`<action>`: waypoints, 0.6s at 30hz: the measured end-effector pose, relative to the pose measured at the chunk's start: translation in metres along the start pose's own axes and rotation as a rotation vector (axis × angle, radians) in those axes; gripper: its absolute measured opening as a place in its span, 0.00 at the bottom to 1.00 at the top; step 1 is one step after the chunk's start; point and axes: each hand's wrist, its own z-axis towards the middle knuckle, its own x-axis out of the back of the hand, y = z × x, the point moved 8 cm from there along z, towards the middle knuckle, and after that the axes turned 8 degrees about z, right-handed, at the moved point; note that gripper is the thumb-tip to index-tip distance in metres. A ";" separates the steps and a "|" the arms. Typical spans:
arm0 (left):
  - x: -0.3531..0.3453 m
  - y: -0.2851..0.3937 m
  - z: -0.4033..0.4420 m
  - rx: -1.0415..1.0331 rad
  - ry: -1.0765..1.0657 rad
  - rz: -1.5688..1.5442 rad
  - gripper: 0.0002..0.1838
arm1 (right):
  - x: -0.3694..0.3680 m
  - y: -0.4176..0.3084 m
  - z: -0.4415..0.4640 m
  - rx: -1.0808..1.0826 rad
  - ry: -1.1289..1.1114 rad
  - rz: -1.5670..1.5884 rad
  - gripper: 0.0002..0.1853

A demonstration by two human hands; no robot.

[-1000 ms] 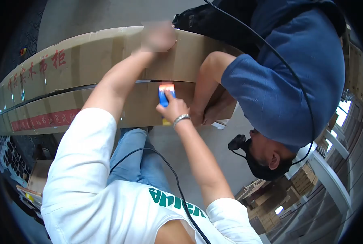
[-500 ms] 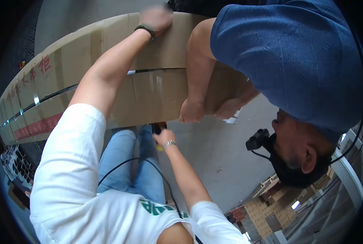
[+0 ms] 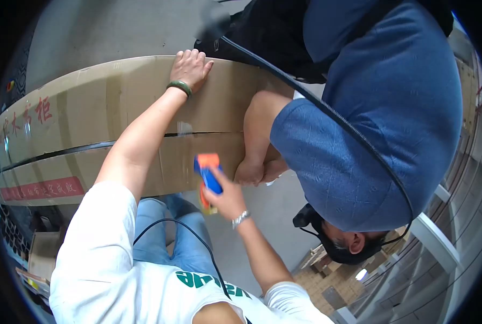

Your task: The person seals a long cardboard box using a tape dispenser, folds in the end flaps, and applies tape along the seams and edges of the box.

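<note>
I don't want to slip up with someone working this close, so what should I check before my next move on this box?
1. Left hand steadying the cardboard box: ok, resting on its far edge.
2. Right hand holding the orange-and-blue tool: ok.
3. Co-worker's nearer hand clear of the tool: ok, apart, at the box's right end.
4. Tool touching the box: cannot tell from this angle.
5. Seam fully closed: cannot tell; a dark line runs along it.

Left hand [image 3: 191, 71] back-up, fingers laid out, thumb splayed; left arm [image 3: 136, 143] nearly straight behind it. Right hand [image 3: 230, 201] set back and right of left hand, curled in a grip, index pointing forward; right forearm [image 3: 262, 248] angles back from its wrist.
</note>
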 end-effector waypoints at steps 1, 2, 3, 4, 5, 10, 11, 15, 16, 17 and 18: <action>0.000 0.001 0.000 -0.007 -0.012 0.002 0.20 | 0.022 -0.025 0.023 0.026 0.080 -0.024 0.32; 0.000 0.003 0.000 -0.010 -0.025 0.002 0.20 | 0.040 -0.043 0.051 0.068 0.154 -0.071 0.31; -0.002 0.004 -0.002 -0.012 -0.040 0.002 0.20 | 0.055 -0.061 0.077 0.111 0.224 -0.117 0.31; -0.003 0.002 -0.003 0.011 -0.036 0.000 0.20 | 0.069 -0.082 0.102 0.140 0.272 -0.144 0.30; -0.006 0.003 -0.003 0.011 -0.008 -0.021 0.20 | 0.082 -0.096 0.126 0.083 0.261 -0.175 0.29; -0.009 -0.006 -0.004 0.044 0.081 -0.049 0.18 | 0.139 -0.122 0.196 0.151 0.248 -0.314 0.31; -0.010 -0.002 -0.009 0.049 0.080 -0.042 0.18 | 0.145 -0.110 0.202 0.140 0.225 -0.322 0.31; -0.008 0.001 0.001 0.081 0.101 -0.019 0.19 | 0.151 -0.093 0.222 0.088 0.072 -0.371 0.32; -0.009 0.004 0.001 0.096 0.086 -0.023 0.19 | 0.151 -0.093 0.220 0.080 0.054 -0.331 0.33; -0.011 0.005 0.001 0.112 0.073 -0.021 0.19 | 0.148 -0.094 0.219 0.077 0.036 -0.288 0.33; -0.014 0.006 0.001 0.119 0.060 -0.017 0.20 | 0.143 -0.091 0.216 0.072 0.021 -0.237 0.33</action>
